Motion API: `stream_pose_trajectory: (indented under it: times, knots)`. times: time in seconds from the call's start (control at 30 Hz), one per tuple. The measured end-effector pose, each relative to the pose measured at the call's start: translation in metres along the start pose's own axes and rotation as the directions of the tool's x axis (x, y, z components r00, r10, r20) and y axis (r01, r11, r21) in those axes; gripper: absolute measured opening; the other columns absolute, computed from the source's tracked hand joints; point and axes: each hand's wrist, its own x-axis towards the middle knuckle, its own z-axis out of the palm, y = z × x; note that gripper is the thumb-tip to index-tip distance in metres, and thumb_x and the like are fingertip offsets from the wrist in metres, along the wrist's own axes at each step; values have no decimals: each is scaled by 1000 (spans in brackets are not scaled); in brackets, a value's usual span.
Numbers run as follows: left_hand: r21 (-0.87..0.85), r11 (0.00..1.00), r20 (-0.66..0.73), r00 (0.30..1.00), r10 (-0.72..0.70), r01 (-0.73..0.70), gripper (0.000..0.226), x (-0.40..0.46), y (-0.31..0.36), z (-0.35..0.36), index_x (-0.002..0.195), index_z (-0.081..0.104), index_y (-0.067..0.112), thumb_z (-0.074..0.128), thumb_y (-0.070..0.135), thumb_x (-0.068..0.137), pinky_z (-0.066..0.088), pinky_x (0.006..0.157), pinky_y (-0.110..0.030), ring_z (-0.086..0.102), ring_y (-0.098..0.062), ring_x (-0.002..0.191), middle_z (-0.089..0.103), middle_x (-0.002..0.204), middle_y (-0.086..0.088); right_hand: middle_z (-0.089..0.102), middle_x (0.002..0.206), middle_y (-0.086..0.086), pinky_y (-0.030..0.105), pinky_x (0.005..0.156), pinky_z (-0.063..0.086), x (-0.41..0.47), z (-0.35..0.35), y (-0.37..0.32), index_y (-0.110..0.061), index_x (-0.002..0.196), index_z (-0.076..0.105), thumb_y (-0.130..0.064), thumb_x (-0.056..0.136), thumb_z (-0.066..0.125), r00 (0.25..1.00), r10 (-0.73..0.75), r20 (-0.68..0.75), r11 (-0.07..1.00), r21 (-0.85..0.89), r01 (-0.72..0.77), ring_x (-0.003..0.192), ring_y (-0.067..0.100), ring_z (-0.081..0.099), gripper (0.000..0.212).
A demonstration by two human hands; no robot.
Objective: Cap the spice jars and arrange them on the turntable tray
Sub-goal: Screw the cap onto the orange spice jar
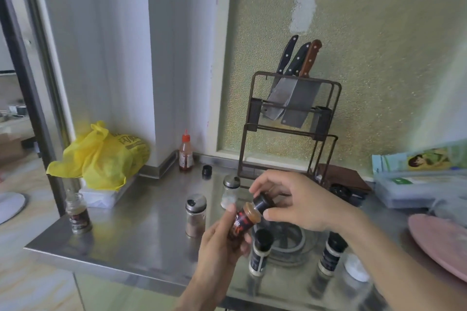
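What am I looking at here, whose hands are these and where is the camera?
There is no machine here. One camera sits on a person's head and looks forward and down, so the two hands belong to the wearer.

The left hand grips a small spice jar with a dark red label, tilted. The right hand holds a black cap at the jar's mouth.

Below them is a steel counter. On it stand two glass shakers with metal lids, an uncapped jar near the left edge, a loose black cap, and a red-topped sauce bottle. Two black-capped jars stand on a clear round tray. A knife rack stands at the wall and a yellow bag lies at the left.
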Motion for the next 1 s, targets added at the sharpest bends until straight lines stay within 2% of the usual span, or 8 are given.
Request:
stream_pose_trajectory:
  times: [0.2, 0.27, 0.37, 0.53, 0.67, 0.73, 0.83, 1.0]
  knots:
    - [11, 1000, 24, 1000, 8, -8, 32, 2, -15, -12, 109, 74, 5, 78, 10, 77, 57, 82, -36, 69, -19, 78, 73, 100, -17, 72, 96, -9, 43, 86, 61, 0, 7, 6, -35, 109, 63, -41, 92, 71, 996, 86, -10, 987, -138, -86, 77, 10, 75, 19]
    - [11, 1000, 23, 1000, -10, 9, 36, 3, -15, -13, 110, 73, 3, 82, 11, 76, 58, 77, -35, 69, -21, 77, 72, 102, -21, 72, 100, -13, 40, 87, 60, -1, 6, 7, -40, 109, 62, -45, 87, 75, 997, 81, -11, 980, -181, -81, 85, 7, 72, 26]
    - [3, 999, 2, 999, -35, 35, 31, 3, -8, -7, 97, 75, -2, 73, 26, 83, 51, 56, -29, 55, -23, 56, 64, 79, -25, 73, 103, -14, 38, 89, 60, -2, 4, 6, -43, 109, 64, -30, 82, 81, 999, 37, -8, 988, -150, -38, 93, 6, 71, 34]
    - [88, 993, 6, 997, -74, 73, 46, 1, 6, 3, 54, 75, 29, 61, 40, 96, 29, 35, -19, 38, -20, 37, 49, 53, -15, 64, 110, -18, 37, 100, 54, -1, 8, 4, -38, 103, 65, -10, 81, 80, 997, -72, -32, 982, -178, 65, 107, 4, 65, 38]
    - [78, 994, 27, 996, -80, 78, 40, 3, 10, -1, 58, 76, 22, 64, 38, 93, 34, 42, -27, 45, -24, 44, 53, 58, -18, 70, 103, -15, 38, 92, 58, -1, 9, 6, -38, 105, 65, -24, 82, 81, 997, -54, -57, 988, -149, 45, 95, 5, 69, 31]
    - [43, 996, 47, 995, -82, 80, 24, 3, 9, -4, 79, 76, 11, 70, 33, 87, 44, 47, -29, 52, -26, 52, 57, 67, -22, 73, 95, -12, 40, 84, 60, 0, 10, 9, -37, 105, 67, -39, 82, 81, 996, -11, -86, 991, -134, -1, 85, 6, 70, 27]
    - [17, 995, 37, 994, -102, 102, 30, 4, 4, -7, 99, 68, 0, 73, 25, 85, 52, 52, -28, 56, -28, 58, 61, 75, -25, 73, 94, -12, 40, 84, 59, 1, 11, 10, -35, 105, 69, -50, 81, 79, 994, 24, -104, 986, -159, -40, 81, 4, 68, 30]
    - [103, 978, -30, 984, -178, 180, 38, 4, 10, -3, 64, 78, 19, 64, 42, 90, 30, 33, -21, 43, -21, 36, 50, 56, -16, 71, 101, -12, 40, 93, 57, 0, 13, 9, -37, 105, 70, -27, 80, 84, 997, -48, -52, 994, -97, 43, 94, 6, 69, 30]
